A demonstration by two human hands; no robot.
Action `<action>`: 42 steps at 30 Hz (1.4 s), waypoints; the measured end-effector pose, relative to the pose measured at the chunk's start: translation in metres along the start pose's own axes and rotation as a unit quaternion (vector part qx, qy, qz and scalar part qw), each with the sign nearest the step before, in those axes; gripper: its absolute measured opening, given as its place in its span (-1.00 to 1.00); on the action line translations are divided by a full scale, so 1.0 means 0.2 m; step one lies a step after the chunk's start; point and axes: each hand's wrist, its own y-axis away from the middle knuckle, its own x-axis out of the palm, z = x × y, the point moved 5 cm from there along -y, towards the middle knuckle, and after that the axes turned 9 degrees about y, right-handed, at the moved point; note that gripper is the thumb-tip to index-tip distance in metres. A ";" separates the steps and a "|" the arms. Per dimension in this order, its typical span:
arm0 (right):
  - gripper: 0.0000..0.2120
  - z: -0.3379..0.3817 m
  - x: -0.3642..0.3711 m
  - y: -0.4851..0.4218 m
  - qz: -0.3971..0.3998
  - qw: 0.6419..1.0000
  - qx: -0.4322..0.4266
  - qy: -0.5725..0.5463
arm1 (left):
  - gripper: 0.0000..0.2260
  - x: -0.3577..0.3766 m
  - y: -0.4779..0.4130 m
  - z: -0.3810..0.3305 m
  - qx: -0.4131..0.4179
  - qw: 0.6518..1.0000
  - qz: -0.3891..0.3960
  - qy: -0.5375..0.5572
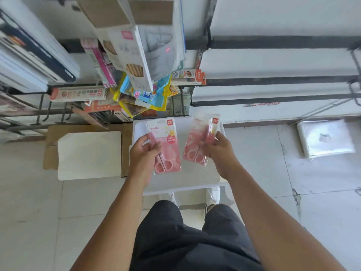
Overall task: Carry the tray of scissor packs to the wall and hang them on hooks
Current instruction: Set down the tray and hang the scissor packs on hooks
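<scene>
My left hand [143, 153] grips one pink scissor pack [167, 151] by its left edge, held flat and facing me. My right hand [216, 151] holds a small stack of pink scissor packs [197, 141] by the right side; how many are in it I cannot tell. Both are held above a white tray [183, 182] that lies on the floor in front of my feet. On the wall ahead, black hooks [42, 108] stick out from a rack, some bare at the lower left.
Pencil boxes and stationery packs [134, 61] hang on the rack straight ahead. An open cardboard box with a white sheet [88, 155] lies on the floor to the left. A plastic-wrapped white bundle [324, 137] lies at the right. White shelves [273, 61] line the right wall.
</scene>
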 end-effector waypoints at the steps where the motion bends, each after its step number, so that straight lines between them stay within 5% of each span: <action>1: -0.70 0.05 -0.01 0.03 0.001 1.000 -0.017 -0.015 | -0.71 0.01 0.02 -0.04 0.000 1.000 0.018 0.006; 10: -0.80 0.41 -0.12 0.33 0.012 0.991 -0.132 -0.033 | -0.68 0.13 0.24 -0.33 0.054 0.992 0.113 0.012; 23: -0.66 0.57 -0.79 0.93 0.054 0.960 -0.260 -0.085 | -0.62 0.60 0.97 -0.39 0.208 0.970 0.114 0.048; 42: -0.66 0.92 -1.95 1.62 -0.079 0.895 -0.410 -0.154 | -0.64 1.68 1.96 -0.77 0.384 0.891 0.228 0.074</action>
